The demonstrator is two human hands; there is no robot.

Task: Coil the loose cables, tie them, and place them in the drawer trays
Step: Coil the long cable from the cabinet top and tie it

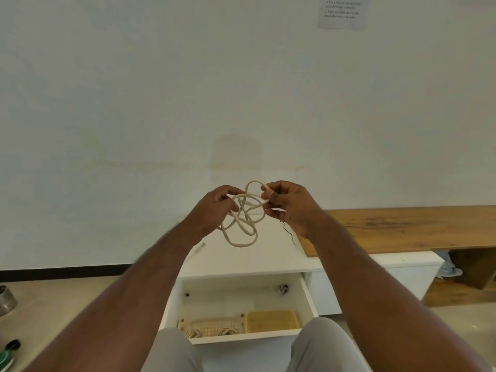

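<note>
There is one view only, from the person's head, facing forward and down toward a plain white wall [161,89]. It looks from close above at the open white drawer [241,296] between the person's knees, forearms reaching forward from the bottom corners.

It looked like a plain indoor room: a bare white wall [161,103] filled the upper frame, a low white drawer cabinet [375,267] and long wooden bench top [416,226] sat lower right.
</note>
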